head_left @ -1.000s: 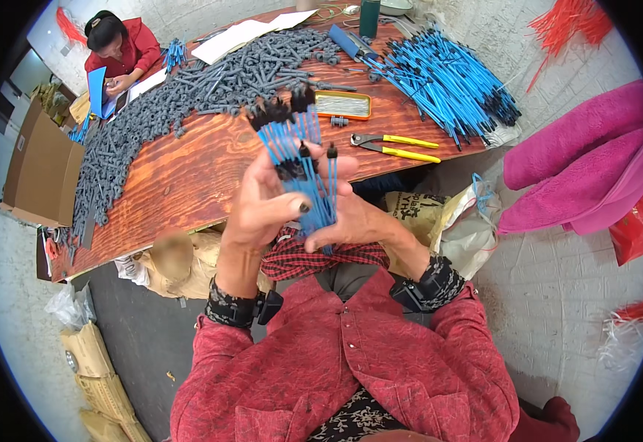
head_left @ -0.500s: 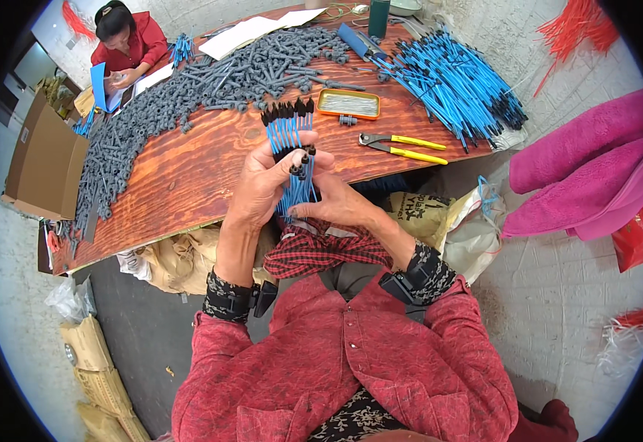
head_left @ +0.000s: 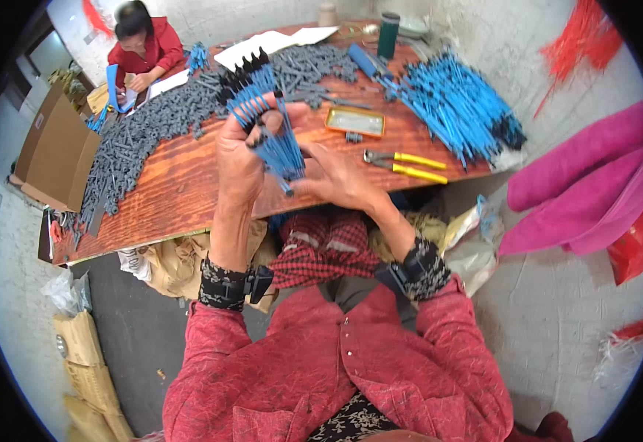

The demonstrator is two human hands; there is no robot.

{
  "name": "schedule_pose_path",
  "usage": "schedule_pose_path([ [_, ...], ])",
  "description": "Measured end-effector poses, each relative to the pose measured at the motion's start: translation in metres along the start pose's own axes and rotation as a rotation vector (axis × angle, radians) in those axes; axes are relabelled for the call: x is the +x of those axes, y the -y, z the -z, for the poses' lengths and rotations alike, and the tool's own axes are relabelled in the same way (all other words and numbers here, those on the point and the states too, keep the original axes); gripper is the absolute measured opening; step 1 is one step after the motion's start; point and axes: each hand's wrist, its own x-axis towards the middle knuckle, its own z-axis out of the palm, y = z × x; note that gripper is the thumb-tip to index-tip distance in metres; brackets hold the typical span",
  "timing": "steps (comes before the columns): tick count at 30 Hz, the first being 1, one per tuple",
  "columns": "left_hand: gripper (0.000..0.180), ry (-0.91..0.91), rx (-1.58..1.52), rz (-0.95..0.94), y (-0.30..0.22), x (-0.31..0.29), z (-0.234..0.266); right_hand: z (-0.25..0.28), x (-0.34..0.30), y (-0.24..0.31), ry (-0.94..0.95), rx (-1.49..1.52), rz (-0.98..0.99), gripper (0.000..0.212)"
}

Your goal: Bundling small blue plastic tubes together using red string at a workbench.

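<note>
My left hand (head_left: 237, 158) is closed around a bundle of thin blue rods with black tips (head_left: 281, 147), lifted over the near part of the table. Most black tips fan out above the fingers, pointing up and away; the other ends slant down to the right. My right hand (head_left: 340, 179) is just right of the bundle's lower end, its thumb and fingers apart. Whether its fingertips touch the rods is hard to tell, as the hand is slightly blurred. Beyond it on the wooden table (head_left: 166, 195) lie end-cutting pliers with yellow handles (head_left: 418, 166).
A long heap of grey plastic parts (head_left: 141, 136) covers the table's far and left side. Many blue rods (head_left: 458, 110) lie piled at the right. An orange-rimmed tin (head_left: 354, 122) holds thin pins. A co-worker in red (head_left: 144, 48) sits far left, beside a cardboard box (head_left: 57, 151).
The bundle has risen and moved left in my left hand, tilting so its lower end points right. My right hand has come off the bundle's side and its fingers have spread.
</note>
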Motion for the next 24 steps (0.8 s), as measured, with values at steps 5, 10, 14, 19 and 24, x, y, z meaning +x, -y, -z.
schedule_pose_path([
  [5, 0.028, 0.011, -0.082, 0.077, -0.011, -0.008, 0.005, 0.031, 0.015, 0.013, -0.032, 0.495, 0.033, 0.112],
  [10, 0.028, 0.094, -0.093, 0.079, -0.017, -0.009, -0.002, 0.010, 0.040, 0.011, 0.084, 0.640, 0.094, 0.111],
  [14, 0.032, 0.094, -0.145, 0.081, -0.024, -0.016, 0.000, -0.007, 0.032, 0.018, 0.364, 0.588, -0.058, 0.092],
  [19, 0.032, 0.054, 0.087, 0.042, -0.012, 0.008, 0.014, -0.012, 0.048, 0.009, 0.225, 0.613, -0.157, 0.078],
  [24, 0.030, 0.025, 0.075, -0.006, 0.004, 0.028, 0.019, 0.010, 0.058, 0.012, -0.040, 0.623, 0.009, 0.075],
])
